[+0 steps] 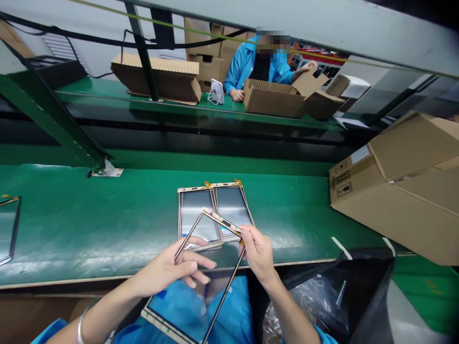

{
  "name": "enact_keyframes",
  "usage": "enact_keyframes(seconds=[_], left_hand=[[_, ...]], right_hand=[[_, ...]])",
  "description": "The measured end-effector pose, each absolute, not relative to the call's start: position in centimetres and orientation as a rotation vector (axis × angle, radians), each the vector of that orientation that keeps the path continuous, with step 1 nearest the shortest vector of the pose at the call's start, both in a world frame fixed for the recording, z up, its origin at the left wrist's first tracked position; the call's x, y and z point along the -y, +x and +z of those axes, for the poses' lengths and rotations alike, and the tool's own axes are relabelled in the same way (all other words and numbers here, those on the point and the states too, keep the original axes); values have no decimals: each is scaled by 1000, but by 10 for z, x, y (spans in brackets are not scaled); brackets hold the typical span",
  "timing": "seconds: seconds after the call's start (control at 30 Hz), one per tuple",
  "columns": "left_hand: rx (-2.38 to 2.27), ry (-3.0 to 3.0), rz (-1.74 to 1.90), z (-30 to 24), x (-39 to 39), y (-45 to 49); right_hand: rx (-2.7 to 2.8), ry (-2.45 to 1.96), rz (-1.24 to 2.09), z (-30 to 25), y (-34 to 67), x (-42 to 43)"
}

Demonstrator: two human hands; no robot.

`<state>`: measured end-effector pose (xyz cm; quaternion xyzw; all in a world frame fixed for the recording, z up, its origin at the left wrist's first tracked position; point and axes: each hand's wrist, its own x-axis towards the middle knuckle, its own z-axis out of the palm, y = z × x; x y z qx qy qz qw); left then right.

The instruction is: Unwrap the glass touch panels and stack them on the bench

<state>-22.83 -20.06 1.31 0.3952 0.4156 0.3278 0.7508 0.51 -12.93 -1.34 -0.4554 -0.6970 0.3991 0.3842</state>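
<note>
A clear touch-screen panel [224, 277] with a thin black border and pale strips along two ends is tilted over the table's front edge. My right hand [257, 253] pinches its upper right corner, thumb on the near side. Across the panel's left edge lies my left hand [182, 267], its fingers spread over the glass; whether they touch it I cannot tell. Just beyond, two groups of similar panels, one on the left [197, 210] and one on the right [233, 203], rest side by side with orange ribbon tabs at their far ends.
Another panel [9, 229] lies at the far left of the green table [107, 224]. A large cardboard box [398, 181] stands at right, above a black bag [373, 286] of clear plastic. Behind the metal frame [53, 110], a person in blue [242, 64] handles an open carton [272, 98].
</note>
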Motion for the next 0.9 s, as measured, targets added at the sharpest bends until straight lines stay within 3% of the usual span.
enact_keyframes(seconds=[0.13, 0.4, 0.63, 0.83, 0.9], left_hand=[[-955, 988, 552, 25, 202, -232], [-1005, 1196, 275, 42, 204, -231], [-967, 1226, 244, 40, 205, -234], [-887, 1072, 254, 36, 200, -237], [-829, 1009, 277, 32, 195, -241]], right_hand=[[2079, -1038, 691, 2, 9, 123], [2520, -782, 908, 61, 1, 116], [2669, -711, 718, 61, 6, 119], [2569, -489, 174, 48, 9, 126], [2456, -492, 276, 44, 16, 135]])
